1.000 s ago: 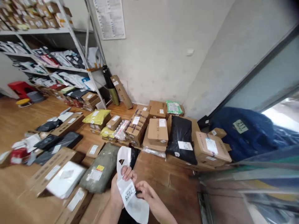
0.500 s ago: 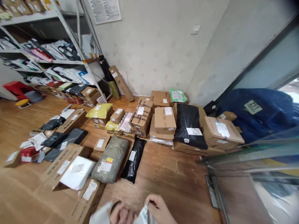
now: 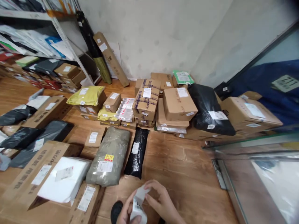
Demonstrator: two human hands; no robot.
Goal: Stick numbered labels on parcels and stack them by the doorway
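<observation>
1. The thing in hand is a small white poly mailer (image 3: 138, 205) with a printed label on it, held low at the bottom edge of the view, right over the wooden floor (image 3: 187, 174). Only part of it shows, the rest is cut off by the frame.
2. Going by how it crumples and folds between the fingers, I'd say it's very light, floppy and a bit slick. No stiffness at all, so it'll sag wherever it isn't supported. Doesn't look fragile, but I can't tell what's inside.
3. Best place to grab something like this is probably an edge or corner, pinched flat, or with a palm under the bulk of it. A loose grip on the slippery film could let it slide.
4. Left hand (image 3: 127, 214) is under and behind the mailer, fingers curled round the lower part, so it's closed on it. Wrist comes up from the bottom of the view.
5. Right hand (image 3: 163, 203) comes in from the lower right, thumb and fingertips pinched narrow on the top flap of the mailer.
6. Just past the hands lies a long black bag (image 3: 137, 152), next to it a grey-green wrapped parcel (image 3: 109, 155), then a white packet (image 3: 63, 180) on a flat carton.
7. Further back there's a stack of cardboard boxes (image 3: 178, 102) against the wall and shelving (image 3: 35, 46) on the left stuffed with parcels.
</observation>
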